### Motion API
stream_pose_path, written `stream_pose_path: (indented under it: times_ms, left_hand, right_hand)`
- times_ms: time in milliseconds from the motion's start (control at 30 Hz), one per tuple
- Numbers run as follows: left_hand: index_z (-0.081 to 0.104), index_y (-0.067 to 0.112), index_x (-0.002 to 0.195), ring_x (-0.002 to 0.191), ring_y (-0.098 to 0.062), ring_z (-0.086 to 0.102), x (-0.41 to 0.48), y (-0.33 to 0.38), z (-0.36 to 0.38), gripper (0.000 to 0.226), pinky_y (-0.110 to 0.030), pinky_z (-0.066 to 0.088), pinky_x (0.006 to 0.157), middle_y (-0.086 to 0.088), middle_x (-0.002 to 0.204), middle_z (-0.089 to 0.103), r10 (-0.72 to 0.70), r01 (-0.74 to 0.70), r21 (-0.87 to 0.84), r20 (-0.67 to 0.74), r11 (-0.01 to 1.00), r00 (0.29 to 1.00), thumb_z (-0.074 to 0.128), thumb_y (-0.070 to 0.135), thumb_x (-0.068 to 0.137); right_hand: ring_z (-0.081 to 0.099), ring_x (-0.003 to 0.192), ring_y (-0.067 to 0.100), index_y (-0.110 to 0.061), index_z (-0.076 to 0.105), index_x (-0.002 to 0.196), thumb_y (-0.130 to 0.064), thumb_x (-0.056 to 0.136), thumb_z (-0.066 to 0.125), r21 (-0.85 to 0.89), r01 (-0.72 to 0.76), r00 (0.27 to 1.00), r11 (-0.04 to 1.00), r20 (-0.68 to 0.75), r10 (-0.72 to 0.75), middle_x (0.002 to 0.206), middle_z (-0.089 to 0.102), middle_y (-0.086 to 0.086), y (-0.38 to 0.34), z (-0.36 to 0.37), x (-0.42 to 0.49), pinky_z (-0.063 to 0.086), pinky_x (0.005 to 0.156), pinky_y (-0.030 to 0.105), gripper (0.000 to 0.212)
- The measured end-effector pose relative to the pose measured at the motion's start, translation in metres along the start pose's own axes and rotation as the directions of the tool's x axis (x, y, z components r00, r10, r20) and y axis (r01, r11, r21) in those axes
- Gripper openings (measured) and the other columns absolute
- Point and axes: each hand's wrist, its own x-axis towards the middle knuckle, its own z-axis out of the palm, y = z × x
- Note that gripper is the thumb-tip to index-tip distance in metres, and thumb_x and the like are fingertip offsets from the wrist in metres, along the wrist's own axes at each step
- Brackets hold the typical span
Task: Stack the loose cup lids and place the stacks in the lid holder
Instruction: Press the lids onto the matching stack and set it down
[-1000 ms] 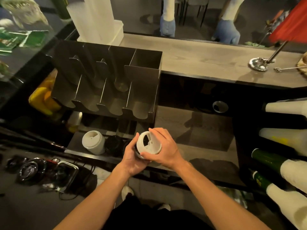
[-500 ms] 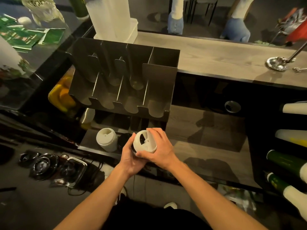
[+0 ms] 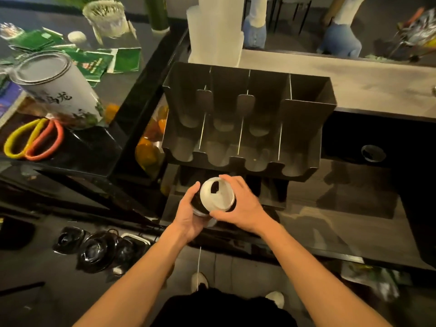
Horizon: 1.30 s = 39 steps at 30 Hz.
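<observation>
Both my left hand (image 3: pixel 188 215) and right hand (image 3: pixel 245 208) grip the lid stack (image 3: pixel 218 197), so I should hold it straight and slide it gently into the lid holder (image 3: pixel 304 128).

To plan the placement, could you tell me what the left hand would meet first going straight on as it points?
Beyond the lid stack it grips, the left hand would likely meet the scalloped front wall of the lid holder, though depth is unclear.
</observation>
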Motion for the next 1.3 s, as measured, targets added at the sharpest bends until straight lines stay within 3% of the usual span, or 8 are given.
stream_pose_path:
  times_ms: [100, 233, 367, 500, 600, 733, 1033, 1300]
  left_hand:
    - [0.068, 0.014, 0.124, 0.115, -0.034, 0.065, 0.006, 0.008, -0.023, 0.053, -0.046, 0.052, 0.093, -0.019, 0.124, 0.069, 0.063, -0.064, 0.05, 0.007, 0.997, 0.998, 0.067, 0.051, 0.086]
    - [0.069, 0.02, 0.107, 0.111, -0.028, 0.067, 0.007, 0.015, -0.044, 0.025, -0.05, 0.045, 0.109, -0.007, 0.102, 0.078, 0.118, -0.116, 0.051, -0.049, 0.992, 0.992, 0.066, 0.038, 0.09]
    - [0.063, 0.021, 0.107, 0.108, -0.025, 0.067, 0.015, 0.016, -0.054, 0.023, -0.047, 0.042, 0.112, -0.002, 0.092, 0.079, 0.127, -0.126, 0.013, -0.127, 0.992, 0.984, 0.068, 0.035, 0.089]
    - [0.065, 0.023, 0.104, 0.107, -0.025, 0.067, 0.018, 0.02, -0.059, 0.018, -0.047, 0.045, 0.111, -0.006, 0.097, 0.076, 0.134, -0.137, -0.002, -0.21, 0.991, 0.969, 0.071, 0.033, 0.089]
    - [0.062, 0.025, 0.107, 0.108, -0.03, 0.067, 0.018, 0.023, -0.064, 0.019, -0.049, 0.048, 0.106, -0.012, 0.11, 0.072, 0.152, -0.163, -0.034, -0.224, 0.986, 0.963, 0.07, 0.032, 0.09]
    - [0.059, 0.026, 0.112, 0.116, -0.041, 0.064, 0.017, 0.025, -0.068, 0.021, -0.047, 0.052, 0.091, -0.016, 0.115, 0.069, 0.152, -0.168, -0.065, -0.201, 0.984, 0.968, 0.066, 0.033, 0.093]
    - [0.057, 0.025, 0.115, 0.113, -0.038, 0.064, 0.013, 0.022, -0.072, 0.023, -0.046, 0.053, 0.091, -0.015, 0.117, 0.067, 0.108, -0.118, -0.052, -0.156, 0.992, 0.982, 0.065, 0.033, 0.094]
    - [0.056, 0.023, 0.116, 0.11, -0.036, 0.067, 0.012, 0.032, -0.066, 0.028, -0.049, 0.05, 0.099, -0.017, 0.114, 0.07, 0.103, -0.106, -0.041, -0.063, 0.994, 0.993, 0.063, 0.036, 0.093]
  right_hand:
    - [0.044, 0.121, 0.005, -0.039, 0.038, 0.14, -0.055, 0.069, 0.083, 0.039, -0.09, 0.989, 0.995, -0.116, 0.094, 0.132, 0.038, -0.022, -0.003, 0.022, 0.002, 0.048, 0.097, 0.029, 0.086]
    - [0.045, 0.121, 0.011, -0.042, 0.03, 0.145, -0.063, 0.07, 0.078, 0.028, -0.279, 0.938, 0.96, -0.203, 0.279, 0.134, 0.039, -0.015, -0.007, 0.042, 0.001, 0.046, 0.092, 0.03, 0.092]
    - [0.042, 0.131, 0.025, -0.034, 0.025, 0.152, -0.067, 0.074, 0.072, -0.188, -0.424, 0.901, 0.886, -0.181, 0.393, 0.146, 0.034, 0.003, -0.014, 0.063, 0.007, 0.042, 0.101, 0.039, 0.097]
    - [0.046, 0.128, 0.03, -0.027, 0.026, 0.151, -0.077, 0.076, 0.064, -0.461, -0.421, 0.906, 0.781, -0.175, 0.385, 0.144, 0.035, 0.01, -0.022, 0.077, 0.018, 0.042, 0.102, 0.042, 0.098]
    - [0.043, 0.131, 0.029, -0.024, 0.026, 0.152, -0.08, 0.077, 0.058, -0.538, -0.418, 0.906, 0.732, -0.183, 0.383, 0.144, 0.037, 0.011, -0.022, 0.087, 0.025, 0.04, 0.102, 0.04, 0.099]
    - [0.034, 0.141, 0.031, -0.023, 0.027, 0.151, -0.078, 0.078, 0.06, -0.526, -0.44, 0.891, 0.728, -0.151, 0.429, 0.151, 0.036, 0.014, -0.015, 0.098, 0.032, 0.037, 0.107, 0.042, 0.097]
    - [0.043, 0.132, 0.032, -0.016, 0.032, 0.148, -0.067, 0.082, 0.063, -0.662, -0.39, 0.905, 0.64, -0.147, 0.399, 0.143, 0.041, 0.015, -0.02, 0.106, 0.045, 0.042, 0.1, 0.043, 0.09]
    - [0.028, 0.143, 0.033, -0.016, 0.011, 0.157, -0.07, 0.077, 0.068, -0.578, -0.419, 0.883, 0.7, -0.083, 0.461, 0.155, 0.025, 0.014, -0.016, 0.108, 0.043, 0.026, 0.117, 0.047, 0.112]
